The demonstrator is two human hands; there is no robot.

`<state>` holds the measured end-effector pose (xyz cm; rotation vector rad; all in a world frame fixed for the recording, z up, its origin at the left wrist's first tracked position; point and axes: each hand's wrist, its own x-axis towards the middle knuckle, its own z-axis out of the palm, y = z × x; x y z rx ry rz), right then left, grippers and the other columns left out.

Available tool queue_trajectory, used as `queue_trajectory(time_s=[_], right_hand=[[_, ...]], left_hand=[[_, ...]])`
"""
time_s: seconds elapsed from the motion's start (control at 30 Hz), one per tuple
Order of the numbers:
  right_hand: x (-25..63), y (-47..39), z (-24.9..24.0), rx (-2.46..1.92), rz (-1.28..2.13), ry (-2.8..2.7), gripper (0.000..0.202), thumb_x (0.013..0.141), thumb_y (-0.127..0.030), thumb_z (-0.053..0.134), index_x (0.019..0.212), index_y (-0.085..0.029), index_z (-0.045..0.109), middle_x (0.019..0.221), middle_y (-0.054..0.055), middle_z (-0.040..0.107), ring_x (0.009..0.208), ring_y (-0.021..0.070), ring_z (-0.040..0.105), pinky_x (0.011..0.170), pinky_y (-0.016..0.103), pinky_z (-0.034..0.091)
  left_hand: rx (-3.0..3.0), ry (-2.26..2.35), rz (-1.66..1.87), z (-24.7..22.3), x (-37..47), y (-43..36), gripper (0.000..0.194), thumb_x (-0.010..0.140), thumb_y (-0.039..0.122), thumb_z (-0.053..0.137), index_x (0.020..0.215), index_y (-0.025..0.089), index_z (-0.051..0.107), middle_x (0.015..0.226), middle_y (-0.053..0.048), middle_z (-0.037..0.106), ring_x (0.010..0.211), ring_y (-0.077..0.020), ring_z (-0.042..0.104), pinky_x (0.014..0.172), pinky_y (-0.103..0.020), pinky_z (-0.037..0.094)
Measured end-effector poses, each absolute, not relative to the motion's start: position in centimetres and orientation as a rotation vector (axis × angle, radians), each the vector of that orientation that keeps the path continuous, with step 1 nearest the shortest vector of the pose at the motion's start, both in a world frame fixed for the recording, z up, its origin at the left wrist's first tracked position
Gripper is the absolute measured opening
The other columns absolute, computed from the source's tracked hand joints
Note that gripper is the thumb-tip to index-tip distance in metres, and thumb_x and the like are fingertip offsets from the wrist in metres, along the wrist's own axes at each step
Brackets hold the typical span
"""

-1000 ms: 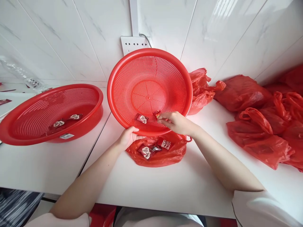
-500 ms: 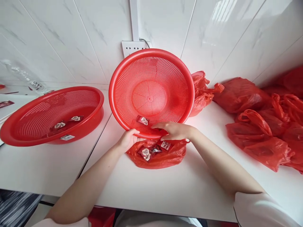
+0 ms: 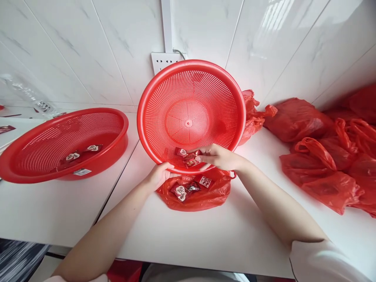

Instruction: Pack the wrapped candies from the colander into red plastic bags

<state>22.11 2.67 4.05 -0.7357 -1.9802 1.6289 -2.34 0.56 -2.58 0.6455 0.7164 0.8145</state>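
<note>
A red mesh basket (image 3: 188, 111) stands tilted toward me above an open red plastic bag (image 3: 213, 199). My left hand (image 3: 158, 177) grips the basket's lower rim, thumb on top and fingers beneath. Inside the basket, my right hand (image 3: 216, 156) is curled at several dark red packets (image 3: 190, 162) near the lower rim, its fingers touching them. Whether it grips one is hard to tell. More packets (image 3: 180, 192) lie in the bag's mouth, one of them shiny and dark.
To the left a second red basket (image 3: 108, 163) holds a few packets. Filled red bags (image 3: 329, 172) are heaped at the right, and another bag (image 3: 252, 113) stands behind the tilted basket. A power strip (image 3: 164, 60) is on the tiled wall.
My right hand has moved up and farther into the basket, from the rim to the packets. More packets now show at the basket's lower edge. The basket has shifted slightly right.
</note>
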Motion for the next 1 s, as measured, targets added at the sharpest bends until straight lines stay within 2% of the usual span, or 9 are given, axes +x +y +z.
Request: queue_trajectory(time_s=[0.17, 0.27, 0.37, 0.47, 0.67, 0.77, 0.83, 0.93, 1.0], right_hand=[[22.0, 2.0, 5.2, -0.597, 1.171, -2.17, 0.031, 0.085, -0.028, 0.063, 0.115, -0.024, 0.068, 0.116, 0.005, 0.068, 0.115, 0.0222, 0.059, 0.101, 0.045, 0.047], [21.8, 1.2, 6.2, -0.51, 0.802, -2.249, 0.023, 0.087, -0.023, 0.061, 0.106, -0.029, 0.072, 0.125, 0.003, 0.063, 0.123, 0.0225, 0.052, 0.104, 0.047, 0.042], [21.8, 0.3, 7.1, -0.451, 0.523, -2.252, 0.025, 0.088, -0.019, 0.057, 0.103, -0.031, 0.073, 0.124, 0.003, 0.061, 0.12, 0.0215, 0.053, 0.103, 0.044, 0.042], [22.1, -0.3, 7.5, -0.437, 0.503, -2.281, 0.027, 0.088, -0.017, 0.056, 0.105, -0.031, 0.072, 0.112, 0.004, 0.065, 0.11, 0.0194, 0.058, 0.096, 0.038, 0.048], [23.1, 0.5, 6.6, -0.663, 0.864, -2.75, 0.043, 0.084, -0.002, 0.045, 0.105, -0.028, 0.073, 0.105, 0.001, 0.072, 0.095, 0.0162, 0.066, 0.079, 0.027, 0.053], [22.7, 1.8, 5.0, -0.781, 0.789, -2.663, 0.035, 0.087, -0.009, 0.046, 0.107, -0.026, 0.071, 0.105, 0.002, 0.072, 0.094, 0.0172, 0.067, 0.085, 0.031, 0.051], [21.9, 2.7, 3.5, -0.842, 0.672, -2.508, 0.032, 0.092, -0.022, 0.047, 0.119, -0.023, 0.064, 0.118, 0.006, 0.067, 0.108, 0.0199, 0.062, 0.095, 0.036, 0.047], [20.8, 3.5, 1.1, -0.965, 0.67, -2.463, 0.051, 0.094, -0.04, 0.045, 0.141, -0.019, 0.043, 0.14, 0.013, 0.05, 0.126, 0.0253, 0.051, 0.103, 0.044, 0.042], [20.3, 3.7, 0.0, -0.977, 0.758, -2.522, 0.06, 0.094, -0.045, 0.045, 0.146, -0.019, 0.033, 0.142, 0.015, 0.048, 0.124, 0.0259, 0.052, 0.103, 0.045, 0.042]], left_hand=[[0.643, 0.724, 0.815, -2.5, -2.3, 0.5, 0.04, 0.077, 0.014, 0.049, 0.114, 0.006, 0.063, 0.109, -0.017, 0.07, 0.103, -0.0305, 0.066, 0.098, -0.05, 0.046], [0.68, 0.691, 0.84, -2.4, -2.3, 0.5, 0.039, 0.078, 0.016, 0.051, 0.114, 0.007, 0.064, 0.112, -0.016, 0.069, 0.106, -0.0308, 0.065, 0.098, -0.049, 0.047], [0.699, 0.681, 0.835, -2.1, -2.3, 0.4, 0.038, 0.079, 0.016, 0.051, 0.114, 0.009, 0.064, 0.114, -0.014, 0.069, 0.107, -0.0304, 0.064, 0.097, -0.048, 0.048], [0.683, 0.725, 0.806, -2.0, -2.3, 0.4, 0.033, 0.078, 0.015, 0.052, 0.107, 0.009, 0.067, 0.108, -0.015, 0.071, 0.102, -0.0308, 0.066, 0.093, -0.047, 0.05], [0.663, 0.737, 0.823, -2.3, -2.5, 0.6, 0.034, 0.077, 0.016, 0.05, 0.104, 0.005, 0.067, 0.106, -0.018, 0.071, 0.1, -0.0315, 0.067, 0.094, -0.049, 0.05], [0.668, 0.774, 0.848, -2.4, -2.3, 0.5, 0.034, 0.077, 0.015, 0.05, 0.106, 0.006, 0.067, 0.107, -0.017, 0.071, 0.101, -0.0309, 0.067, 0.095, -0.049, 0.049], [0.681, 0.782, 0.844, -2.4, -2.0, 0.4, 0.035, 0.077, 0.014, 0.051, 0.108, 0.006, 0.066, 0.107, -0.017, 0.071, 0.101, -0.0309, 0.067, 0.094, -0.049, 0.049], [0.703, 0.769, 0.883, -2.4, -1.6, 0.0, 0.038, 0.076, 0.012, 0.052, 0.112, 0.006, 0.064, 0.109, -0.017, 0.07, 0.102, -0.0312, 0.066, 0.095, -0.049, 0.049], [0.697, 0.765, 0.9, -2.4, -1.3, -0.2, 0.039, 0.075, 0.011, 0.052, 0.112, 0.006, 0.063, 0.11, -0.017, 0.07, 0.104, -0.0318, 0.065, 0.096, -0.05, 0.048]])
